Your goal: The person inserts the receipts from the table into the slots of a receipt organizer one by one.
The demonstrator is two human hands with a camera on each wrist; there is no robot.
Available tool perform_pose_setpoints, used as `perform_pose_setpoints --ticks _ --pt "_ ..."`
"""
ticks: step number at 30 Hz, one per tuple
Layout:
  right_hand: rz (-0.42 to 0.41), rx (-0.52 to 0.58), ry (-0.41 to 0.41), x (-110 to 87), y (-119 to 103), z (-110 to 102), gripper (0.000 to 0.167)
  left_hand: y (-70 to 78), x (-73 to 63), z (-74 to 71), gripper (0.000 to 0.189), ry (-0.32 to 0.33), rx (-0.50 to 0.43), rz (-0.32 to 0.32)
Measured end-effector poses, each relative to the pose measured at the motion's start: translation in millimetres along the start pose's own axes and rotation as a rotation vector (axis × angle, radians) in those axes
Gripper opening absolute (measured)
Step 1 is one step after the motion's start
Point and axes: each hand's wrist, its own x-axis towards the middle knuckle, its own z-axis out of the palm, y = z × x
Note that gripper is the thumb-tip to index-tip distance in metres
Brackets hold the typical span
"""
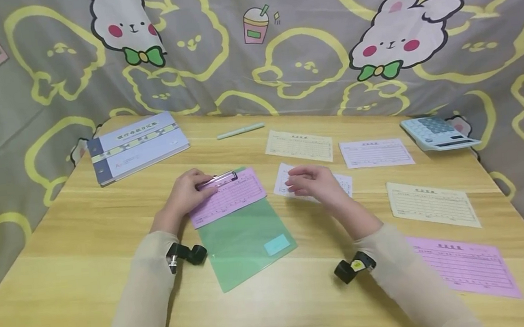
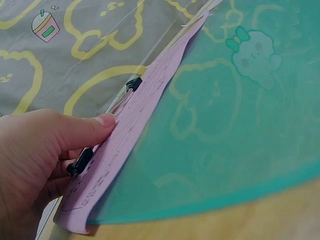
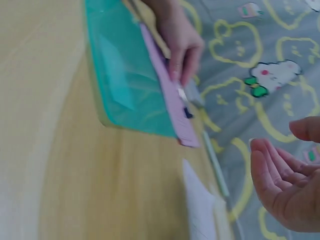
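Note:
My left hand (image 1: 188,194) grips the top edge of a green translucent clipboard (image 1: 246,246) by its metal clip (image 1: 218,180). In the left wrist view the thumb lies on the pink form (image 2: 145,115) and the other fingers go underneath. That pink form sits under the clip, across the board's upper part. My right hand (image 1: 313,182) hovers over a white form (image 1: 282,180), its fingers loosely bent and nothing between them. In the right wrist view a gap separates its thumb from the fingers (image 3: 270,172). The hand hides part of the white form.
A blue account book (image 1: 142,146) lies at the back left, with a pale green pen (image 1: 240,131) to its right. Yellowish forms (image 1: 298,147), another white form (image 1: 377,153) and a pink form (image 1: 470,264) lie rightward. A calculator (image 1: 436,133) stands at the back right, before a patterned curtain (image 1: 303,1).

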Motion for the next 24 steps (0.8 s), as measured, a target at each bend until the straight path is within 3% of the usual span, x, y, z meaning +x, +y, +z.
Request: perform_pose_setpoints --ticks 7,13,15,20,24 --pt "-0.105 -0.005 0.043 -15.3 5.5 -35.6 0.034 0.2 -0.5 0.4 0.038 0.011 -0.013 0.013" --pt "-0.152 0.114 0.082 -5.0 48.9 -75.5 0.034 0.2 -2.0 2.6 0.036 0.029 0.001 0.027" --pt "-0.144 0.117 0.117 -4.3 53.8 -82.7 0.036 -0.2 -2.5 3.5 0.036 0.035 0.001 0.031" --pt "-0.06 0.09 0.244 -13.9 38.2 -83.7 0.044 -0.3 -3.5 5.1 0.035 0.032 -0.001 0.032" --pt "0.011 0.116 0.328 -11.4 41.9 -91.6 0.04 0.2 -3.3 5.1 0.035 0.027 -0.002 0.024"
